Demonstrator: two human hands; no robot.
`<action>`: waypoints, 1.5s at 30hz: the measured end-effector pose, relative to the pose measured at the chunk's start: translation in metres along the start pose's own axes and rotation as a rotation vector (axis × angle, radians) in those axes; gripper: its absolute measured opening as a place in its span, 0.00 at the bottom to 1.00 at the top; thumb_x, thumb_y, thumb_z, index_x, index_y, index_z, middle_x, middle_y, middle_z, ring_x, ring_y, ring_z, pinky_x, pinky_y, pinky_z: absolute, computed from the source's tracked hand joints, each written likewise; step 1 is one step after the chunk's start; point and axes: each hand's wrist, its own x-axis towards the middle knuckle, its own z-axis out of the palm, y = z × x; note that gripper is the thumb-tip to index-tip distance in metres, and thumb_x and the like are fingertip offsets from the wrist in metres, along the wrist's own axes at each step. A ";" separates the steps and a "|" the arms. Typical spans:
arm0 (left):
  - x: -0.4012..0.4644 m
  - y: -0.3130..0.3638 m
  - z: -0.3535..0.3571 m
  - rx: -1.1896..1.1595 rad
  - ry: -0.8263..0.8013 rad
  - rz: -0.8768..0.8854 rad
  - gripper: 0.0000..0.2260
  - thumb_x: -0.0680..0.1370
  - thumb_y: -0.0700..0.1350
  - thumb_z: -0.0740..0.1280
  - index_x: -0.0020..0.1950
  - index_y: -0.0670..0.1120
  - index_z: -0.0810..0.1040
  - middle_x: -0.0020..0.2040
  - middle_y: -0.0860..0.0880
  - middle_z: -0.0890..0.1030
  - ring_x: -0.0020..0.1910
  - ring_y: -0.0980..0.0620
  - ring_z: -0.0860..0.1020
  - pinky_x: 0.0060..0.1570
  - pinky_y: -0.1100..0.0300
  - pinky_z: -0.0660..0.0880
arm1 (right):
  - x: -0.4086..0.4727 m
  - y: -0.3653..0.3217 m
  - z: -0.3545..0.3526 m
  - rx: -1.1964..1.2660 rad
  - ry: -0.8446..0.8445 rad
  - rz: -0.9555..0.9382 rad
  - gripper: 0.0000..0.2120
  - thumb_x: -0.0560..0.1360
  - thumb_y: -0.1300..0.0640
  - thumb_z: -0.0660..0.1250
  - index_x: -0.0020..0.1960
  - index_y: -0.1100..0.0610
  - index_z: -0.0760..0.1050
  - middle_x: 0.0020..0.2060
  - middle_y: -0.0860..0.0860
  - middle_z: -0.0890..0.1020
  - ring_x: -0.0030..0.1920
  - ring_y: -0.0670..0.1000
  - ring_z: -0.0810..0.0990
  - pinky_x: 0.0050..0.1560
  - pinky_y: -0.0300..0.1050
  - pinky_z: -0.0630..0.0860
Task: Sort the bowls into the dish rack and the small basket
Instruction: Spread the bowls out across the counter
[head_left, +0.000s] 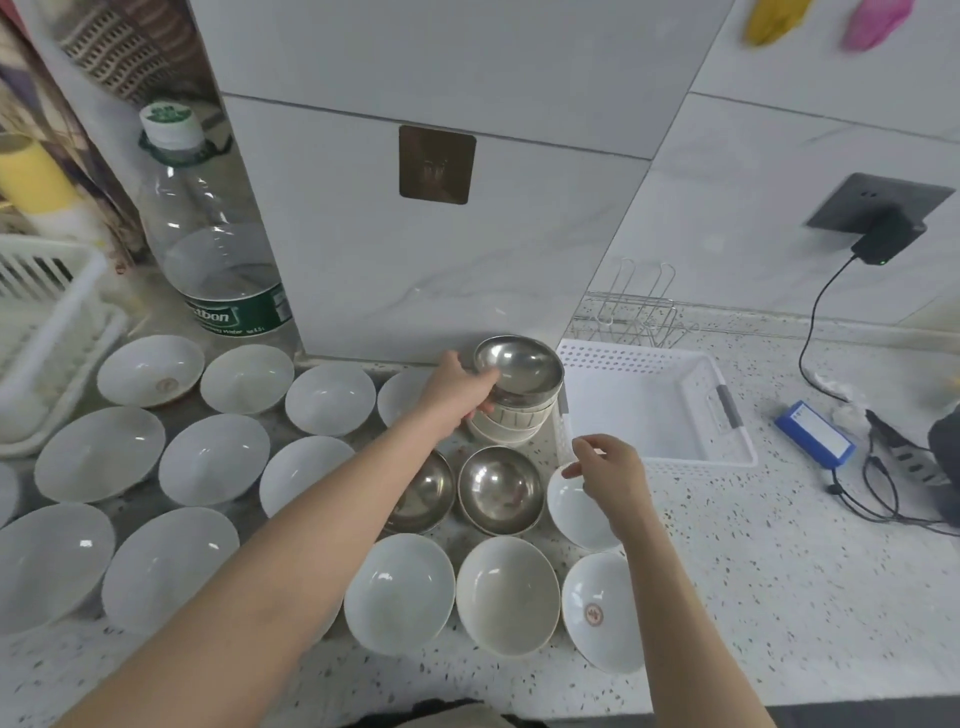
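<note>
From the head view, the basket (655, 410) sits on the speckled counter (779, 571) and serves as the mark for all else; just left of its near-left corner stands a stack (511, 402) of small bowls, a steel bowl (519, 366) on top and pale ceramic ones beneath; the left hand (457, 387) grips this stack from its left side, fingers curled round the lower bowls and thumb up by the steel rim; the stack looks slightly tilted, and whether it rests on the counter cannot be told; the right hand (608, 475) hangs just in front of the basket's near-left corner, fingers loosely bent and holding nothing, its fingertips above the far rim of a white bowl (576, 512); whether they touch that rim cannot be told; left of that bowl, in front of the stack, lie two steel bowls, one in full sight (500, 491) and one (423, 493) half hidden by the left forearm; nearer the person lies a row of three pale bowls; many more white bowls spread far to the basket's left, up to the white dish rack (47, 332) at the frame's left edge; a big water bottle (213, 244) stands beyond those bowls; behind the basket stands a wire rack (631, 312); to the basket's right lie a blue box (814, 435) and black cable (878, 488), with a charger (883, 241) plugged in on the wall above.
</note>
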 end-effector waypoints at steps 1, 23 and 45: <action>0.002 -0.001 0.001 0.009 -0.016 0.014 0.25 0.75 0.51 0.67 0.70 0.50 0.65 0.34 0.48 0.83 0.16 0.59 0.68 0.17 0.68 0.60 | -0.001 0.002 0.000 -0.005 0.008 0.009 0.06 0.75 0.52 0.62 0.45 0.47 0.77 0.30 0.43 0.84 0.40 0.50 0.78 0.48 0.51 0.76; -0.039 -0.052 -0.080 -0.671 -0.044 -0.042 0.08 0.78 0.39 0.64 0.57 0.40 0.73 0.33 0.45 0.77 0.20 0.57 0.65 0.16 0.66 0.58 | 0.048 -0.061 0.041 -0.206 0.073 0.033 0.23 0.75 0.52 0.61 0.67 0.59 0.70 0.46 0.56 0.84 0.49 0.53 0.79 0.45 0.46 0.70; -0.074 -0.084 -0.090 -0.710 0.005 -0.064 0.03 0.79 0.39 0.63 0.47 0.40 0.73 0.29 0.46 0.75 0.20 0.57 0.63 0.16 0.66 0.56 | 0.045 -0.077 0.014 -0.078 0.013 0.086 0.07 0.69 0.69 0.57 0.39 0.67 0.73 0.22 0.56 0.79 0.22 0.49 0.66 0.24 0.39 0.60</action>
